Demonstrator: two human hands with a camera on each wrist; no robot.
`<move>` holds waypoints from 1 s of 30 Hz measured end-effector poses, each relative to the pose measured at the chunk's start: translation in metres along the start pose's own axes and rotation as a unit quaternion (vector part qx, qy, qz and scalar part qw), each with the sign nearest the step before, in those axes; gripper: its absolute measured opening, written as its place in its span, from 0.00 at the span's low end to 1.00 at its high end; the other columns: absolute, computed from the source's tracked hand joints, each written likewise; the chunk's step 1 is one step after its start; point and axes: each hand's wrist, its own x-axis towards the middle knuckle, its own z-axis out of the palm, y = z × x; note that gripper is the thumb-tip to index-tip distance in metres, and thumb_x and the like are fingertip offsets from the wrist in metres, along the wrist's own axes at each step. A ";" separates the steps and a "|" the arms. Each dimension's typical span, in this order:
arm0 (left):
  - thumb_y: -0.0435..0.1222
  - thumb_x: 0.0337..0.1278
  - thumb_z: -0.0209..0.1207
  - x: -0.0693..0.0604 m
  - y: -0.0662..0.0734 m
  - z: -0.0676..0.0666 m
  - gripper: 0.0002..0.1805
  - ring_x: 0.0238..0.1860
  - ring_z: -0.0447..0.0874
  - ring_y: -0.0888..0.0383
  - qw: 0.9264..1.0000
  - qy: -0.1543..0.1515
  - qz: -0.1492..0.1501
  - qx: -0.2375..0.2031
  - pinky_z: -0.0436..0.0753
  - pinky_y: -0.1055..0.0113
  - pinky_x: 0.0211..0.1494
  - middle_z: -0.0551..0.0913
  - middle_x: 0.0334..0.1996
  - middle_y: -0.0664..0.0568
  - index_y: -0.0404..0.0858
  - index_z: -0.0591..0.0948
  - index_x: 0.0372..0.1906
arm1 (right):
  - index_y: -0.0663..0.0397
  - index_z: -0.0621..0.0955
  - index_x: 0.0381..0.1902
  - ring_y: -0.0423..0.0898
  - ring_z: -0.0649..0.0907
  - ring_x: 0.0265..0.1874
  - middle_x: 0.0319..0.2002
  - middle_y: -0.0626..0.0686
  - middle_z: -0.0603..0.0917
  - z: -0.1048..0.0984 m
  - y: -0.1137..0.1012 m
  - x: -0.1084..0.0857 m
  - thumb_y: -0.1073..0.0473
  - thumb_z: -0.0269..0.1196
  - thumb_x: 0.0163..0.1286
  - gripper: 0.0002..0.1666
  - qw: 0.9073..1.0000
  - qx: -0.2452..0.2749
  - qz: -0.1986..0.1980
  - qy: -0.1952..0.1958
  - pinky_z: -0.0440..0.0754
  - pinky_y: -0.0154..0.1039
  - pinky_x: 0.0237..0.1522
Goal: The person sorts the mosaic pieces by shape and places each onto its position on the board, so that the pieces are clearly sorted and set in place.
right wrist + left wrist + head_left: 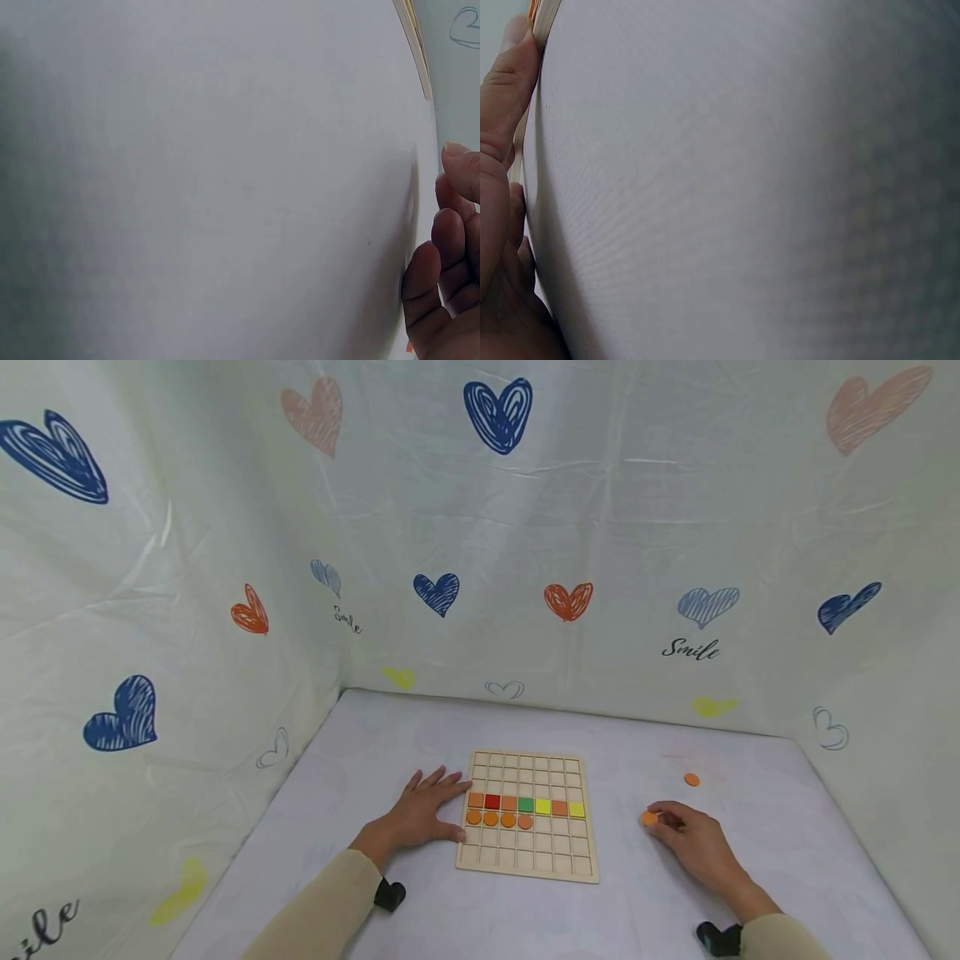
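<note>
A square wooden grid board (527, 856) lies on the table in the head view. One row holds square tiles in orange, red, green and yellow; below it sit several round orange discs (491, 818) at the row's left. With fingers spread, my left hand (420, 810) touches the board's left edge with thumb and fingertips. To the right of the board, my right hand (693, 843) pinches an orange disc (648, 818) between thumb and fingers. Another orange disc (692, 779) lies on the table beyond that hand. In the right wrist view the pinched disc is hidden.
A white cloth covers the table (300, 827). White sheeting with printed hearts (498, 415) hangs behind and at both sides. Dark wrist-worn pieces, a left one (389, 895) and a right one (718, 938), sit by the sleeves.
</note>
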 end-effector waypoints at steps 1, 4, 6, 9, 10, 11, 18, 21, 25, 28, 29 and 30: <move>0.59 0.50 0.77 0.000 0.000 0.000 0.50 0.86 0.48 0.44 1.000 0.000 0.000 0.000 0.40 0.39 0.87 0.64 0.82 0.52 0.54 0.71 0.79 | 0.54 0.87 0.55 0.45 0.81 0.40 0.42 0.50 0.87 0.001 -0.002 0.000 0.57 0.72 0.71 0.17 1.000 0.001 0.000 0.000 0.81 0.38 0.39; 0.58 0.49 0.77 0.000 0.000 0.000 0.50 0.86 0.49 0.44 1.000 0.002 0.000 0.000 0.41 0.39 0.87 0.65 0.82 0.52 0.53 0.71 0.79 | 0.55 0.87 0.55 0.46 0.81 0.39 0.41 0.51 0.87 0.004 -0.006 0.002 0.58 0.72 0.70 0.17 1.000 0.005 -0.001 -0.001 0.81 0.38 0.39; 0.58 0.49 0.77 0.000 0.000 0.000 0.50 0.86 0.49 0.44 1.000 0.004 0.000 0.001 0.41 0.39 0.87 0.65 0.82 0.52 0.53 0.71 0.79 | 0.55 0.87 0.55 0.46 0.82 0.40 0.42 0.51 0.87 0.005 -0.009 0.002 0.58 0.72 0.70 0.17 1.000 0.005 0.001 -0.002 0.82 0.40 0.40; 0.58 0.49 0.77 0.000 0.000 0.000 0.50 0.86 0.49 0.44 1.000 0.004 0.000 0.003 0.41 0.39 0.87 0.65 0.82 0.52 0.53 0.71 0.79 | 0.55 0.86 0.55 0.46 0.81 0.40 0.42 0.52 0.87 0.008 -0.014 0.003 0.59 0.71 0.70 0.17 1.000 0.011 0.004 -0.005 0.82 0.41 0.40; 0.58 0.49 0.77 0.000 0.000 0.000 0.50 0.86 0.49 0.44 1.000 0.004 -0.001 0.002 0.41 0.39 0.87 0.65 0.82 0.52 0.53 0.71 0.79 | 0.55 0.86 0.55 0.46 0.81 0.40 0.42 0.52 0.87 0.008 -0.015 0.004 0.59 0.71 0.70 0.17 1.000 0.013 0.006 -0.005 0.82 0.41 0.41; 0.58 0.49 0.77 0.000 0.000 0.000 0.50 0.86 0.49 0.44 1.000 0.004 -0.001 0.002 0.41 0.39 0.87 0.65 0.82 0.51 0.53 0.71 0.79 | 0.55 0.86 0.56 0.46 0.81 0.40 0.42 0.52 0.87 0.009 -0.017 0.004 0.59 0.71 0.71 0.17 1.000 0.015 0.008 -0.006 0.82 0.41 0.41; 0.59 0.49 0.77 0.001 -0.001 0.001 0.50 0.86 0.49 0.44 1.000 0.003 0.000 0.001 0.40 0.39 0.87 0.64 0.82 0.51 0.53 0.71 0.79 | 0.55 0.87 0.55 0.46 0.80 0.40 0.42 0.51 0.87 0.015 -0.024 0.006 0.60 0.71 0.71 0.17 0.999 0.031 0.011 -0.004 0.81 0.37 0.39; 0.59 0.49 0.77 0.001 -0.003 0.003 0.50 0.86 0.49 0.44 1.000 0.004 0.003 0.001 0.40 0.39 0.87 0.64 0.82 0.51 0.54 0.71 0.79 | 0.55 0.87 0.55 0.46 0.80 0.40 0.42 0.51 0.86 0.018 -0.027 0.006 0.60 0.71 0.70 0.17 0.999 0.035 0.011 -0.004 0.80 0.35 0.37; 0.59 0.49 0.77 0.002 -0.004 0.004 0.50 0.86 0.48 0.44 1.000 0.004 0.004 -0.003 0.40 0.39 0.87 0.64 0.82 0.51 0.54 0.71 0.79 | 0.54 0.87 0.55 0.46 0.79 0.39 0.41 0.50 0.86 0.021 -0.032 0.007 0.61 0.71 0.70 0.16 0.999 0.043 0.013 -0.006 0.79 0.33 0.36; 0.59 0.49 0.77 0.001 -0.004 0.004 0.50 0.86 0.48 0.44 1.000 0.003 0.003 -0.003 0.40 0.39 0.87 0.64 0.82 0.51 0.54 0.71 0.79 | 0.53 0.87 0.55 0.46 0.80 0.40 0.41 0.50 0.86 0.024 -0.035 0.007 0.61 0.71 0.70 0.16 0.999 0.048 0.013 -0.008 0.80 0.32 0.37; 0.59 0.49 0.77 0.001 -0.003 0.003 0.50 0.86 0.48 0.44 1.000 0.003 0.003 -0.004 0.40 0.39 0.87 0.64 0.82 0.51 0.54 0.71 0.79 | 0.53 0.87 0.55 0.46 0.80 0.40 0.41 0.50 0.86 0.025 -0.036 0.008 0.61 0.71 0.70 0.16 0.999 0.050 0.012 -0.008 0.80 0.33 0.37; 0.59 0.49 0.77 0.001 -0.003 0.003 0.50 0.86 0.48 0.44 1.000 0.003 0.003 -0.004 0.40 0.39 0.87 0.64 0.82 0.51 0.54 0.71 0.79 | 0.53 0.87 0.55 0.46 0.80 0.40 0.41 0.50 0.86 0.026 -0.037 0.008 0.61 0.71 0.70 0.16 0.999 0.052 0.012 -0.008 0.80 0.33 0.37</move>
